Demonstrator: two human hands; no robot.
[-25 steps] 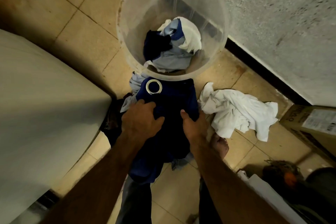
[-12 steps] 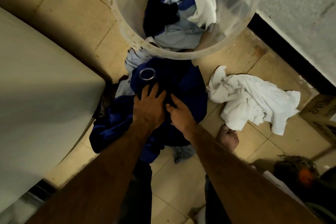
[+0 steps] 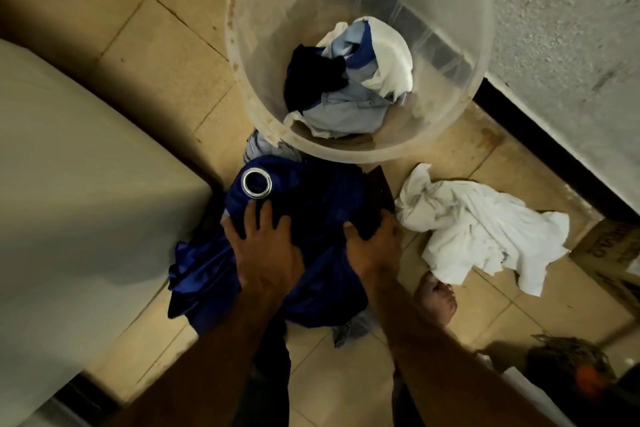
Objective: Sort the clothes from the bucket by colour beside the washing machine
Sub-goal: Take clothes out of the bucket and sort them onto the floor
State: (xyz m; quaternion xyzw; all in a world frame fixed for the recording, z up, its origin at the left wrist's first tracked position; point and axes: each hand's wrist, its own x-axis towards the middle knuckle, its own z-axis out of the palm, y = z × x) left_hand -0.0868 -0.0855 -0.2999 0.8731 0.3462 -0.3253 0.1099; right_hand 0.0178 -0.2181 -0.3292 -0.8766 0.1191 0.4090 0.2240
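a: where is the blue cloth [image 3: 311,204]?
b: on the floor [image 3: 156,62], heaped between the washer [image 3: 86,201] and the white cloth [image 3: 478,229], just in front of the bucket [image 3: 270,28]. a metal ring [image 3: 256,183] sits at its top left.
a: and the hands?
b: the left hand [image 3: 266,250] lies flat on the heap, fingers spread wide, pressing down just below the ring. the right hand [image 3: 372,246] grips the heap's right edge, thumb on top, fingers curled round the fold and mostly hidden.
a: what's in the bucket?
b: a bundle of clothes [image 3: 346,104]: a dark piece on the left, pale blue below, white on the right. the bucket is clear plastic and stands by the wall [image 3: 571,28].
a: does the white cloth touch the blue one?
b: it lies crumpled just beside it, right of the right hand; i cannot tell if they touch. a bare foot [image 3: 438,295] shows below it, and a box [image 3: 613,250] at the far right edge.
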